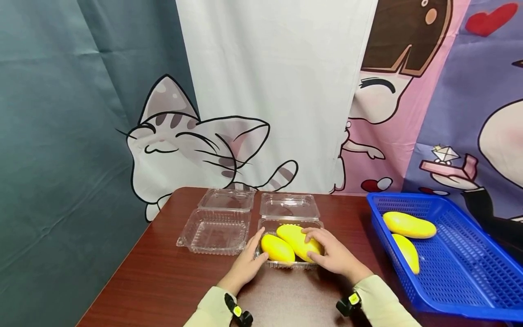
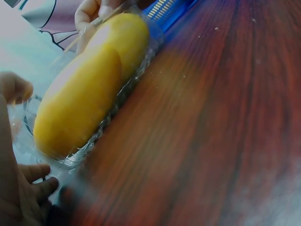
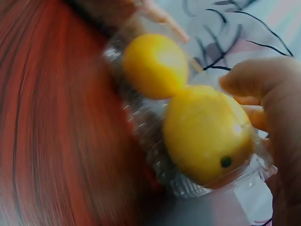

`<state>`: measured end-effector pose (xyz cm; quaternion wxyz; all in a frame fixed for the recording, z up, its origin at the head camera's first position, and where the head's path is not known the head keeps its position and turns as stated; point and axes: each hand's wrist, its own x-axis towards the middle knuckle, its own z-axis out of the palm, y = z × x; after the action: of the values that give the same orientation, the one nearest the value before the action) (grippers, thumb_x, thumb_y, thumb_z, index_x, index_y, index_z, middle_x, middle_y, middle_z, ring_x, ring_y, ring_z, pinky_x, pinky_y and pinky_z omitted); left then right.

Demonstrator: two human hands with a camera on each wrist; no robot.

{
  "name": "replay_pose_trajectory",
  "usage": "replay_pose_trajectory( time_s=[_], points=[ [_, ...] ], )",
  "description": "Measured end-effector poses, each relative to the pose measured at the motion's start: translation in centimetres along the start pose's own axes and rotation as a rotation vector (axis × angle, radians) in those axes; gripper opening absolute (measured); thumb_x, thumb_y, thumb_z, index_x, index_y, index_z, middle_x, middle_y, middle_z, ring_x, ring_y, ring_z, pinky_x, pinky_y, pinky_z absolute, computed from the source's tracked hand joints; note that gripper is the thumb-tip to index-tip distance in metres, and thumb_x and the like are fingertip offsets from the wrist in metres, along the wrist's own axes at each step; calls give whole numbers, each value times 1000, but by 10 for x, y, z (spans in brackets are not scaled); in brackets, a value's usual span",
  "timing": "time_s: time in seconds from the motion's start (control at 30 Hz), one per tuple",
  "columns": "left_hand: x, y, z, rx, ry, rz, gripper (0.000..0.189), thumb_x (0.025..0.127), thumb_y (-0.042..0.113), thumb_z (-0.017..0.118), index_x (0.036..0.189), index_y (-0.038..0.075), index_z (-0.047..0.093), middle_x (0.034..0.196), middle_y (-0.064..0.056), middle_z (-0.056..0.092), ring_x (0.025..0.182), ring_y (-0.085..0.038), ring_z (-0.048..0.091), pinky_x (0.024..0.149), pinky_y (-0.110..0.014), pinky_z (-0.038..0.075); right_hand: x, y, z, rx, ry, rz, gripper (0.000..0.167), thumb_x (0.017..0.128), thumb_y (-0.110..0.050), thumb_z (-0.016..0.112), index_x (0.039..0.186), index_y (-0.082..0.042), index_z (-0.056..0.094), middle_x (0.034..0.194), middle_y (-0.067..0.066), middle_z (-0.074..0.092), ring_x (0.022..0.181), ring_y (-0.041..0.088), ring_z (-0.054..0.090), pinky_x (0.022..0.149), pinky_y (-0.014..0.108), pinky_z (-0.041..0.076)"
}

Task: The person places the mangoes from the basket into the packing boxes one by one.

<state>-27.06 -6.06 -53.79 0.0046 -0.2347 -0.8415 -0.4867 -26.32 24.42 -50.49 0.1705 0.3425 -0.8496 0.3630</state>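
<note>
Two yellow mangoes, a left one (image 1: 278, 249) and a larger right one (image 1: 297, 240), lie side by side in an open clear plastic clamshell box (image 1: 282, 264). The larger mango (image 3: 207, 136) shows a dark green stem spot. My left hand (image 1: 245, 265) is at the box's left side, its fingers fairly straight and the thumb apart. At the right side, my right hand (image 1: 333, 252) has its fingers spread over the right mango's end and the box edge. In the left wrist view, both mangoes sit within the box's ribbed wall; part of my left hand (image 2: 21, 193) shows.
A second clear clamshell box (image 1: 216, 231) stands open to the left on the brown wooden table (image 1: 163, 277). On the right is a blue plastic basket (image 1: 461, 254) with two more mangoes (image 1: 408, 225) inside. A printed curtain (image 1: 282, 91) hangs behind the table.
</note>
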Motion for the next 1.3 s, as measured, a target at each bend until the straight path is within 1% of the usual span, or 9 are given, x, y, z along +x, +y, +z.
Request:
replay_pose_trajectory(
  time_s=[0.17,0.33,0.47,0.6,0.73,0.97,1.03,1.17,1.3],
  points=[
    [1,-5,-1,-223,-49,100,81,92,14,56,163,14,17,168,-10,15,152,-34,15,114,-67,19,-6,4,4,313,312,114,20,90,9,66,108,2,61,125,25,62,117,25,61,101,20,45],
    [8,-9,1,-414,-49,117,76,98,15,42,164,10,5,169,-18,2,154,-40,1,116,-69,5,-14,13,9,575,555,354,31,95,10,59,124,15,49,126,4,62,119,15,60,93,16,48],
    [21,-9,4,-492,-58,94,77,98,16,37,163,8,-3,168,-21,-6,153,-43,-4,117,-67,1,-15,25,14,697,567,502,45,97,7,57,138,11,40,128,-6,55,124,12,55,93,14,47],
    [32,-8,3,-576,-77,65,78,98,13,34,161,5,-11,165,-29,-5,151,-48,-4,118,-66,1,-9,34,20,811,545,574,59,95,9,55,149,6,31,146,15,42,132,16,49,96,15,46],
    [33,-9,3,-601,-38,3,74,102,13,34,161,7,-11,160,-32,19,149,-49,15,118,-66,6,-5,35,23,922,505,587,68,93,12,45,155,9,16,157,30,22,135,15,46,98,19,46],
    [34,-8,8,-510,93,-139,62,109,23,38,161,3,11,141,-23,53,131,-39,51,117,-60,21,-8,34,23,1103,490,560,53,99,9,36,151,2,27,146,8,43,118,2,57,100,25,47],
    [36,-7,11,-487,130,-185,60,109,28,42,159,2,23,139,-22,57,125,-37,57,115,-59,27,-9,34,22,1134,469,554,52,98,10,32,149,0,29,151,13,38,119,3,56,103,26,45],
    [38,-2,17,-442,179,-232,54,107,31,45,152,1,42,137,-22,60,121,-37,60,113,-59,31,-10,33,21,1142,438,574,61,95,11,29,155,2,20,161,23,20,125,2,51,107,27,43],
    [37,1,18,-433,170,-216,50,108,26,43,152,2,42,145,-22,54,123,-39,58,113,-61,30,-9,35,21,1157,426,507,69,91,15,26,158,4,12,161,18,19,127,4,50,108,28,42]
  ],
)
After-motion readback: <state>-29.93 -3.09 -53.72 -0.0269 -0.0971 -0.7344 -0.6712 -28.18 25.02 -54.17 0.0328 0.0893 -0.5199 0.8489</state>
